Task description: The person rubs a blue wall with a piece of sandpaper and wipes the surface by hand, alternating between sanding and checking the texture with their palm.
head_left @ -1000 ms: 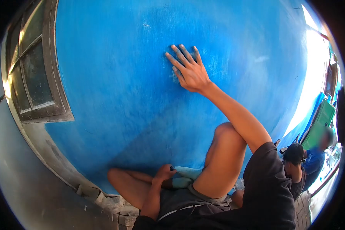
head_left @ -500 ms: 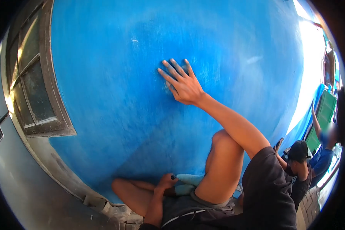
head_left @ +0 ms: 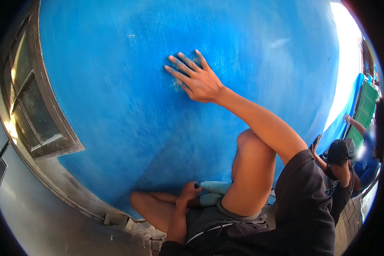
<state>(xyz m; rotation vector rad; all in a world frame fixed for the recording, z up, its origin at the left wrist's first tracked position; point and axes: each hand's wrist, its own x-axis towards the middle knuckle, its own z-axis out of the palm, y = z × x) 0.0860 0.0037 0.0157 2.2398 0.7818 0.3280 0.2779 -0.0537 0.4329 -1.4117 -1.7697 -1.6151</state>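
My right hand [head_left: 196, 81] lies flat on the blue wall [head_left: 115, 98] with its fingers spread and their tips greyish. A pale, scuffed patch of the surface shows around the fingers. Low down by my bent legs, my left hand [head_left: 189, 192] is closed around something. Only a small dark rounded end [head_left: 196, 185] of it shows, and I cannot tell what it is. Right beside that hand, pale teal material [head_left: 216, 187] rests between my thighs. My raised knee [head_left: 254, 149] stands under the right forearm.
A wooden-framed window [head_left: 57, 143] is at the left, above a smooth grey surface [head_left: 30, 205]. Crumpled material [head_left: 132, 226] lies along the wall's foot. Close on the right sits a person in a dark cap [head_left: 339, 152]; another in blue [head_left: 367, 168] is behind, near a green panel [head_left: 366, 106].
My right hand has slid slightly up and left along the wall, while the view has shifted a little. The far person's raised arm has come down. My left hand keeps its grip.
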